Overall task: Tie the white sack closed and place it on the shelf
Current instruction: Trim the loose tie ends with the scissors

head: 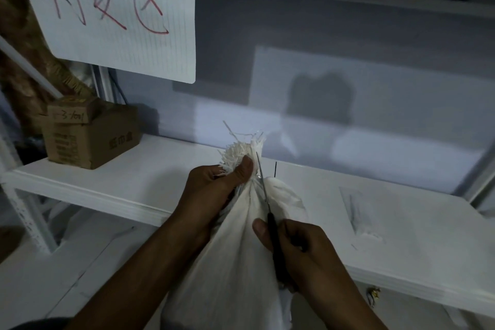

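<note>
Sack point(235, 244) is held upright just in front of the shelf point(150, 182), its long axis rising to a frayed neck bunched inside the clenched left hand point(214, 190). A thin black-handled tool point(270, 220) — scissors or needle, hard to tell — is pinched in the right hand point(302, 252), its tip at the neck. The sack's base is cut off below.

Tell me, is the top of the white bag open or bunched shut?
Bunched shut: the left hand squeezes the white sack neck, frayed top above.
</note>
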### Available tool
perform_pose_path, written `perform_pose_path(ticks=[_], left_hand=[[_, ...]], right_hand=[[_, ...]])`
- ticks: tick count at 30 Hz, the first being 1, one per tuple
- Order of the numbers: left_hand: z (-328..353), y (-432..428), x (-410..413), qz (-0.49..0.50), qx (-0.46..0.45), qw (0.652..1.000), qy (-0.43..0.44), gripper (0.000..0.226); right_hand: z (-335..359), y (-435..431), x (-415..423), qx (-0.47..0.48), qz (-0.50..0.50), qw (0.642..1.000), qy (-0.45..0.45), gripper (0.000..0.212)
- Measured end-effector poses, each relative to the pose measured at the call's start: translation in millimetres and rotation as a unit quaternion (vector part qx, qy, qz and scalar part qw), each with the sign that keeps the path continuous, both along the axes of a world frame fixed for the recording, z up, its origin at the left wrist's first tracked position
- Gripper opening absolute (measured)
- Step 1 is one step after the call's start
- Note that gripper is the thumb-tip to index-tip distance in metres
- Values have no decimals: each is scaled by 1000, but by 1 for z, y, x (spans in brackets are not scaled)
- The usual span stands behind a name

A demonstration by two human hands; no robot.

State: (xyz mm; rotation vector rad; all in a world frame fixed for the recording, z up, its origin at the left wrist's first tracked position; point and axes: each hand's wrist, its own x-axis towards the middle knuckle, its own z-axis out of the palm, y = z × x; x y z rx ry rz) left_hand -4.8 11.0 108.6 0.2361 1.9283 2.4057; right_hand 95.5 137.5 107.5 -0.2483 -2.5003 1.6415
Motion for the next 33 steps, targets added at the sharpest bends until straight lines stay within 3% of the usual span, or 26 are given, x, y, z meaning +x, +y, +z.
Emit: perform_pose_path(ticks=[9,12,14,18,21,23,27,33], left_hand=[[-2,-11,-5,-14,10,1000,-21,49],[2,-16,-4,-24,25,999,-26,84],[3,-17,-3,-16,17,999,-29,89],[3,-17,-1,-8,-3,999,-37,78],[2,-15,2,-8,-5,999,-32,82],[1,-13,3,-14,2,999,-31,83],[-1,-9,4,1,-15,1000,-16,56],[-7,-6,-2,24,-48,999,3,47]], right_hand=[[0,12,8,10,5,1000,15,57],[-1,15,11,-4,-24,999,26,69],[-2,17,12,-27,-49,997,47,70],[-10,21,9,-44,-68,993,84,72],[-16,22,5,-54,-65,992,89,51],[-22,25,1,-44,-57,993,89,50],[-31,31,-8,-33,-57,995,81,54],[-41,42,-19,-61,-77,992,78,44]])
